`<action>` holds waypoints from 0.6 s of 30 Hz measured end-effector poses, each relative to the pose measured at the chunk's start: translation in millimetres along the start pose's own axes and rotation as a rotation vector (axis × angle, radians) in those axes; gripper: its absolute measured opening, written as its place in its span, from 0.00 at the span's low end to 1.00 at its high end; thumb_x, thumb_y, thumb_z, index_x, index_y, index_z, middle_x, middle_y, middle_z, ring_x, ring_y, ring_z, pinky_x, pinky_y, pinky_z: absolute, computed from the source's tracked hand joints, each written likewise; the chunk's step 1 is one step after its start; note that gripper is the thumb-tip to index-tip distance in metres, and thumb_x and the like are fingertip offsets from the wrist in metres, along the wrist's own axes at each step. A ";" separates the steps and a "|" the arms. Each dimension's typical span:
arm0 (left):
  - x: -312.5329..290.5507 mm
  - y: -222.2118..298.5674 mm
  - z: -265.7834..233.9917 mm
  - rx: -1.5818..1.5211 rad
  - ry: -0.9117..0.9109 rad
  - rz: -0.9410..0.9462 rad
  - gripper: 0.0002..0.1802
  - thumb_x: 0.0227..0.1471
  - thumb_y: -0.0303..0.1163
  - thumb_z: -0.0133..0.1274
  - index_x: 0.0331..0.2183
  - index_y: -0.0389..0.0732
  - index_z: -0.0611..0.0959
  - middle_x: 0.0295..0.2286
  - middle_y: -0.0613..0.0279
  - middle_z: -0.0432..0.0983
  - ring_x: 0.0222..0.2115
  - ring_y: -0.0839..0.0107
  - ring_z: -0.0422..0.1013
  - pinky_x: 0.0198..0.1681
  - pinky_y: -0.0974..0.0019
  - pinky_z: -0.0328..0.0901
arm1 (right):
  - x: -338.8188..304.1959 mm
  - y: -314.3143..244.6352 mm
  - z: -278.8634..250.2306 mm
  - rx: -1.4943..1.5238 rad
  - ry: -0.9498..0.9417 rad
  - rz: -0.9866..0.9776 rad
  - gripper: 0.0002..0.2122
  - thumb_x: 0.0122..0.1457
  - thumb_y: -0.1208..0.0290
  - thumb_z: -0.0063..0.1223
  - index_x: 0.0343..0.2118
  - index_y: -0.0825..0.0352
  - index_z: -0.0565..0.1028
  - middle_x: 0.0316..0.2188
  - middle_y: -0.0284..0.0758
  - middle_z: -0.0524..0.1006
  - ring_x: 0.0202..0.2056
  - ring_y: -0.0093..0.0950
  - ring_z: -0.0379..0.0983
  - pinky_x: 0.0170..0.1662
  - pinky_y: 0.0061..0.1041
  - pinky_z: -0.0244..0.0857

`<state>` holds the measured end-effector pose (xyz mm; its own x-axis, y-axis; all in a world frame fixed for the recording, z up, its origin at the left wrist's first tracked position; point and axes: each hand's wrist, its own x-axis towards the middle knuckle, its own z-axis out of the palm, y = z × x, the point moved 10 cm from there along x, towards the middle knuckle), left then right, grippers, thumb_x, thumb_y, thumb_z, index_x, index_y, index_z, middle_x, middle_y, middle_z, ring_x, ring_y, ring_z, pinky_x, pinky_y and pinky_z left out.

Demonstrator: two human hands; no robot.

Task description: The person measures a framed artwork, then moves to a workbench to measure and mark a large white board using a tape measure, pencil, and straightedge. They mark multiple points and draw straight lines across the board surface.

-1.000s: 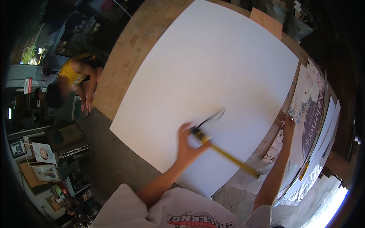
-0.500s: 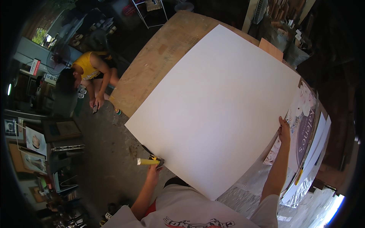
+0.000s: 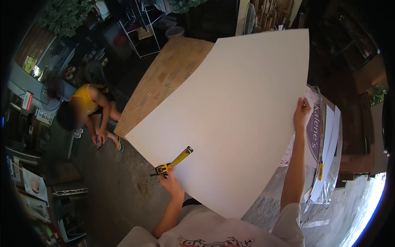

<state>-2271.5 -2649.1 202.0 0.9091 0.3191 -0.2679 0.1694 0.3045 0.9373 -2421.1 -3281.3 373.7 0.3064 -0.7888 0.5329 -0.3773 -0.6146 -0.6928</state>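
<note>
A large white sheet of board spans the middle of the view, its far side lifted and bowed above a brown wooden table. My right hand grips the sheet's right edge. At the near left edge, my left hand is closed around a yellow and black tape measure. A short length of yellow blade sticks out over the sheet toward the upper right. Whether the left fingers also pinch the sheet is hidden.
To the left, a person in a yellow top crouches on the floor, hands around a small object. Right of the sheet lie a printed panel, white strips and a yellow cutter. A white metal rack and a fan stand behind.
The sheet's far side has risen and swung right. My right hand has moved up with its edge. The tape measure has turned, its blade now pointing over the sheet instead of left.
</note>
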 end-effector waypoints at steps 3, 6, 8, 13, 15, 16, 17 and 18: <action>23.4 5.5 23.5 -0.001 -0.057 0.013 0.20 0.58 0.33 0.63 0.44 0.31 0.75 0.40 0.60 0.74 0.40 0.74 0.70 0.44 0.67 0.67 | 4.7 -28.9 -45.6 0.010 0.068 -0.006 0.16 0.71 0.64 0.49 0.28 0.71 0.73 0.15 0.27 0.64 0.19 0.15 0.55 0.22 0.23 0.48; 54.3 7.9 64.6 0.023 -0.119 0.073 0.22 0.57 0.34 0.64 0.46 0.30 0.75 0.42 0.59 0.74 0.39 0.73 0.71 0.44 0.67 0.67 | -1.1 -36.0 -90.5 0.115 0.241 -0.035 0.16 0.72 0.63 0.49 0.29 0.71 0.74 0.18 0.28 0.67 0.22 0.15 0.59 0.24 0.22 0.53; 71.3 11.3 102.3 0.003 -0.163 0.125 0.24 0.56 0.34 0.65 0.47 0.29 0.75 0.42 0.58 0.75 0.38 0.73 0.71 0.44 0.68 0.67 | -11.3 -25.6 -116.1 0.180 0.311 0.046 0.17 0.72 0.62 0.49 0.30 0.72 0.74 0.19 0.30 0.69 0.23 0.16 0.61 0.26 0.22 0.57; 163.1 64.8 206.2 0.083 -0.361 0.405 0.16 0.52 0.35 0.68 0.37 0.34 0.84 0.33 0.65 0.79 0.35 0.74 0.71 0.41 0.67 0.66 | -111.2 -31.2 -162.7 -0.025 0.597 0.183 0.20 0.72 0.60 0.47 0.34 0.77 0.73 0.26 0.38 0.75 0.29 0.26 0.69 0.35 0.30 0.67; 223.3 101.5 244.4 0.096 -0.453 0.489 0.15 0.53 0.35 0.68 0.38 0.36 0.83 0.33 0.66 0.79 0.33 0.75 0.72 0.39 0.67 0.67 | -180.8 -34.9 -151.8 0.150 0.586 0.317 0.18 0.72 0.62 0.48 0.40 0.78 0.75 0.37 0.41 0.79 0.37 0.26 0.72 0.41 0.30 0.68; 256.3 118.6 259.2 0.152 -0.471 0.486 0.14 0.54 0.34 0.67 0.39 0.36 0.84 0.33 0.66 0.79 0.33 0.77 0.71 0.40 0.67 0.67 | -214.9 -45.3 -140.3 0.271 0.589 0.310 0.17 0.71 0.64 0.51 0.49 0.77 0.75 0.44 0.40 0.79 0.41 0.26 0.73 0.44 0.28 0.68; 285.3 135.9 274.8 0.146 -0.537 0.465 0.13 0.55 0.34 0.66 0.39 0.37 0.84 0.34 0.67 0.79 0.35 0.78 0.71 0.42 0.68 0.66 | -249.1 -48.4 -127.6 0.323 0.467 0.455 0.17 0.68 0.68 0.54 0.54 0.76 0.74 0.47 0.40 0.79 0.44 0.25 0.74 0.45 0.26 0.69; 311.2 153.4 286.1 0.218 -0.553 0.478 0.14 0.58 0.36 0.63 0.42 0.36 0.84 0.34 0.68 0.79 0.36 0.78 0.71 0.44 0.70 0.65 | -281.4 -53.8 -108.8 0.551 0.421 0.539 0.12 0.65 0.71 0.59 0.47 0.73 0.78 0.40 0.36 0.80 0.38 0.20 0.74 0.40 0.22 0.68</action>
<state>-1853.7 -2759.9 326.1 0.9510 -0.1421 0.2747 -0.2712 0.0440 0.9615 -2582.2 -3027.5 313.9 -0.1809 -0.9754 0.1256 0.1314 -0.1506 -0.9798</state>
